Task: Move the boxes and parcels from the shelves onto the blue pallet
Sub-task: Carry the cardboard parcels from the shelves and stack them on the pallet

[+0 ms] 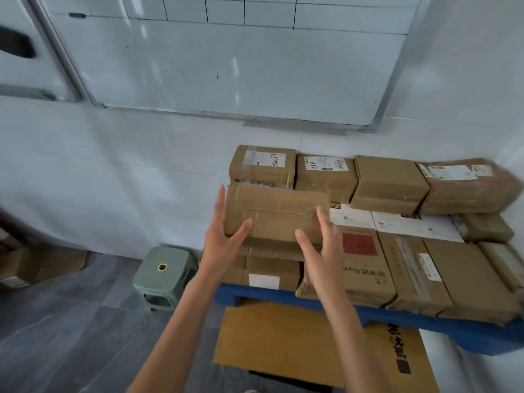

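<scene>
Both hands are on a plain brown cardboard box [276,212] at the left end of the stack. The left hand [224,239] lies flat against the box's left end, fingers straight, thumb under the near edge. The right hand [321,245] presses its right front the same way, fingers extended, not curled round anything. So it is carried between two open palms rather than clutched, and it looks to be sitting on, or just above, the boxes beneath it.

By my reading the job is well along: the blue pallet [425,321] below the grip carries layers of boxes. Behind the held box runs a back row of taped cartons [388,180], some with white labels. To its right lie flat white parcels [408,225], and a carton with a red square [360,245]. The shelves are out of view, so what remains I can't say.

The cardboard is matte, creased, dented at the corners, with glossy tape seams. The pallet looks like smooth hard plastic. Left of the grip, lower down, stands a green plastic stool [166,276].
</scene>
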